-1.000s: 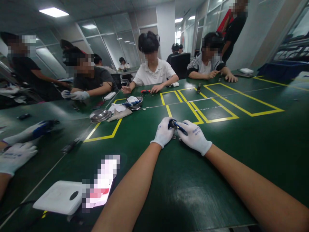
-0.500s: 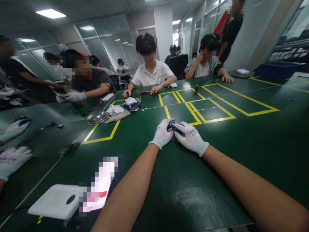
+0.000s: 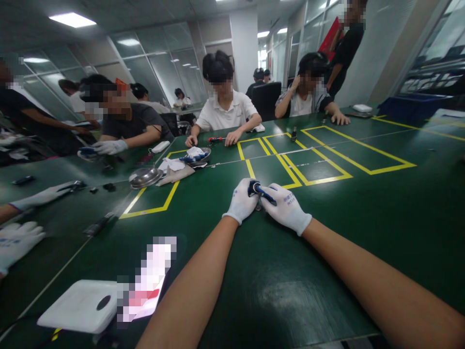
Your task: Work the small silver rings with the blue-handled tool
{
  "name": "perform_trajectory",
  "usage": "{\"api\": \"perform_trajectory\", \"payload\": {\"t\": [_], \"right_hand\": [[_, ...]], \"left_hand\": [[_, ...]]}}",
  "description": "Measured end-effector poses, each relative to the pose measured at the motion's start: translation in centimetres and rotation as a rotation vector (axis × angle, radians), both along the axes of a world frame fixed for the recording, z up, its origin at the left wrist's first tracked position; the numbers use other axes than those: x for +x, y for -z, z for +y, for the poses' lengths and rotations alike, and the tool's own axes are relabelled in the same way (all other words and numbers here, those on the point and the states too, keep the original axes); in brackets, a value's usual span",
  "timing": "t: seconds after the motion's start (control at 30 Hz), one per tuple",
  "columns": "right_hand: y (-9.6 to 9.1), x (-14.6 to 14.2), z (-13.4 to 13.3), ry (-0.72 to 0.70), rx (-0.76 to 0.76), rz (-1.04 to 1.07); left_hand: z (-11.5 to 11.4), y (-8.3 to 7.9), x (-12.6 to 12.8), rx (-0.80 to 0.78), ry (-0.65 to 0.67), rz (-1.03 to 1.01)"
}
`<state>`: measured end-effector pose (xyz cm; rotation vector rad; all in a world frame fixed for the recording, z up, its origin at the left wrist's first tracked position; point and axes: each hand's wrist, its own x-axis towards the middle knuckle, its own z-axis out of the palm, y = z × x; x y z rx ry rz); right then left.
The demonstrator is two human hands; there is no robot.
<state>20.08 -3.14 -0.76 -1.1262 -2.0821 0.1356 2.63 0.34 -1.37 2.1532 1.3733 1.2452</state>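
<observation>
One camera only, worn on the person's head at the near edge of the green counter (image 3: 327, 271). It faces forward and down along both forearms. The gloved left hand (image 3: 242, 203) and right hand (image 3: 286, 211) sit close, mid-frame. Beyond them it reaches the far edge, where other people (image 3: 223, 109) sit.

The bare left forearm (image 3: 196, 286) and bare right forearm (image 3: 363, 276) stretch forward and converge. The white-gloved left hand (image 3: 242, 203) sits knuckles up, fingers curled closed. The white-gloved right hand (image 3: 286, 209) lies palm down, fingers pinched together, its fingertips touching those of the left hand.
</observation>
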Motion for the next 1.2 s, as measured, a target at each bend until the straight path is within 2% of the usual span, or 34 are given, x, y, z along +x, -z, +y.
{"api": "perform_trajectory", "payload": {"t": [0.43, 1.2], "right_hand": [[-0.22, 0.03, -0.19, -0.012, 0.042, -0.057], [0.24, 0.14, 0.01, 0.02, 0.087, -0.1]], "left_hand": [[0.13, 0.25, -0.07, 0.058, 0.069, 0.03], [0.4, 0.54, -0.04, 0.092, 0.069, 0.075]]}}
